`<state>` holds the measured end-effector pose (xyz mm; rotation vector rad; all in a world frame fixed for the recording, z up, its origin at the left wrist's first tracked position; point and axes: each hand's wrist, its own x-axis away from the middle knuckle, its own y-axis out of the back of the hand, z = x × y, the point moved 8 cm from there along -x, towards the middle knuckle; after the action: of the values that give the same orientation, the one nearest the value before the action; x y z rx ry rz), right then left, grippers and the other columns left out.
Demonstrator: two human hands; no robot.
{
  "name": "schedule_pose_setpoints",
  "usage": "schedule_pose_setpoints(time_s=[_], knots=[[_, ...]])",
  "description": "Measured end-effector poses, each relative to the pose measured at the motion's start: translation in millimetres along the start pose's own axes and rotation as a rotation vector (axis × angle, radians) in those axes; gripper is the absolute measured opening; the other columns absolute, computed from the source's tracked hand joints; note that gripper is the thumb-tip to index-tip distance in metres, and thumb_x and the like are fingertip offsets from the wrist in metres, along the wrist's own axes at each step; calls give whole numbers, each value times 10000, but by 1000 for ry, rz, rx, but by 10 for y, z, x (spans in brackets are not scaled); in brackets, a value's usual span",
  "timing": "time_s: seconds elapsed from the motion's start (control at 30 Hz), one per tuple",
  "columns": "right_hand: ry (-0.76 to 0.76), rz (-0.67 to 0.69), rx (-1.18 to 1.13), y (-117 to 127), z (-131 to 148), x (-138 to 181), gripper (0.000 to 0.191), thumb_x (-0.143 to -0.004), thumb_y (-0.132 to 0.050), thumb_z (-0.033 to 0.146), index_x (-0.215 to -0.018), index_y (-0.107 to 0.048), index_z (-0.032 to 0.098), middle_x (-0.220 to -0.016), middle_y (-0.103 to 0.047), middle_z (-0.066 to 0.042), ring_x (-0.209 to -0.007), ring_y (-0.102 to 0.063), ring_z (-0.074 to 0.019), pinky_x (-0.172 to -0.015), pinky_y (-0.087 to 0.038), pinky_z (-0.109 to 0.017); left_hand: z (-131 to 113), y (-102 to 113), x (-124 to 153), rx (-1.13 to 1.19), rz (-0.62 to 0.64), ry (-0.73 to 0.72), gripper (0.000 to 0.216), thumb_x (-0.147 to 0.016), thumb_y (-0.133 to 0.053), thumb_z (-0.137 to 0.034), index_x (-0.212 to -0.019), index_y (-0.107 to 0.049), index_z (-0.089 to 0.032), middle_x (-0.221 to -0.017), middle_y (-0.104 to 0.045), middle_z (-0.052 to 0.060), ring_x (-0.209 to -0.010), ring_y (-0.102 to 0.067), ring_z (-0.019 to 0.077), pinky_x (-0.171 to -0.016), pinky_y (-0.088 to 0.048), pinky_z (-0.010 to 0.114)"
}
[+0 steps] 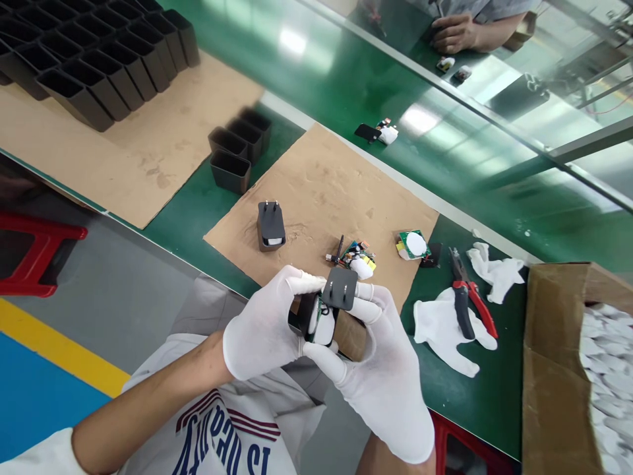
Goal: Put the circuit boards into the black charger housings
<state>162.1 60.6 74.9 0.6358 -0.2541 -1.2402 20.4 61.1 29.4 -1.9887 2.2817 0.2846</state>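
Note:
In front of my body I hold a partly assembled power adapter in both white-gloved hands. My left hand [264,323] is closed on its black housing [301,318]. The fingers of my right hand [380,349] grip the side of the black plug cover [340,288], whose two metal pins face up. Between them shows a white pad [324,328] with a strip of green circuit board. A brownish boxy part [351,335] sits in my right palm; I cannot tell what it is. Just beyond lies a loose circuit assembly [359,257] on cardboard [341,178].
A closed adapter [271,226] stands on the cardboard, with another board [413,245] at right. Black housings [113,72] stand in rows at upper left. Red-handled pliers [469,297] rest on a white glove [445,330]. A carton [554,369] holds white pads; a co-worker's hand [455,33] is across.

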Motion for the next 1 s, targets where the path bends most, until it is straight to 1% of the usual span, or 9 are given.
schedule_pose_setpoints(time_s=[0.1,0.17,0.3,0.4,0.53,0.77,0.83,0.93,1.0], knots=[[-15,-12,-105,-15,-10,31,685,-836,-922,461,-1436,-613,343,-1331,-633,-98,-1272,-641,-333,-1073,-595,-552,55,9,-5,44,-22,76,639,-708,-929,-170,-1265,-628,-254,-1153,-668,45,-955,-713,228,-824,-634,390],[-32,-89,-153,-34,-20,96,774,-810,-925,526,-1480,-593,327,-1364,-636,-122,-1302,-636,-362,-1075,-595,-581,87,4,-6,65,-23,114,650,-688,-951,-171,-1250,-633,-250,-1141,-665,41,-931,-718,224,-801,-639,386],[29,-434,-47,-120,27,377,824,-815,-950,305,-1540,-559,326,-1464,-641,-142,-1330,-651,-381,-1084,-590,-645,45,13,-8,51,-35,24,700,-711,-960,-189,-1306,-602,-273,-1192,-653,46,-1035,-722,250,-869,-643,404],[88,-585,103,-299,86,609,894,-814,-916,146,-1581,-518,377,-1529,-623,-124,-1256,-707,-354,-927,-692,-569,15,17,12,11,-37,-55,618,-790,-900,-214,-1321,-590,-272,-1252,-656,66,-1122,-715,274,-970,-627,443],[72,-505,335,-467,80,674,908,-878,-815,66,-1617,-455,452,-1525,-641,-104,-1112,-757,-310,-851,-716,-508,-13,20,55,-116,-94,-125,454,-923,-701,-178,-1353,-573,-251,-1235,-682,74,-1096,-728,244,-947,-619,402],[146,-462,510,-350,-12,450,688,-964,-720,68,-1573,-546,334,-1416,-731,-136,-1081,-792,-276,-884,-701,-415,-111,-34,17,-644,-328,-242,284,-946,-642,-191,-1223,-575,-200,-950,-751,60,-817,-745,247,-756,-576,399],[207,-481,563,-347,17,405,656,-964,-737,67,-1545,-575,324,-1378,-753,-133,-1072,-797,-259,-896,-684,-387,-114,-39,37,-713,-333,-249,296,-960,-623,-190,-1252,-571,-182,-962,-765,81,-837,-755,263,-770,-589,414],[238,-513,642,-364,71,366,625,-964,-774,99,-1530,-585,284,-1336,-774,-141,-1055,-807,-253,-889,-666,-357,-123,28,160,-712,-283,-249,391,-973,-607,-169,-1360,-557,-180,-1131,-776,114,-1000,-767,273,-888,-619,429],[233,-544,688,-363,104,355,631,-968,-792,138,-1545,-571,270,-1318,-785,-132,-1016,-816,-247,-864,-659,-341,-159,147,260,-708,-281,-257,340,-971,-641,-167,-1305,-597,-213,-1113,-771,83,-995,-760,250,-878,-628,396]])
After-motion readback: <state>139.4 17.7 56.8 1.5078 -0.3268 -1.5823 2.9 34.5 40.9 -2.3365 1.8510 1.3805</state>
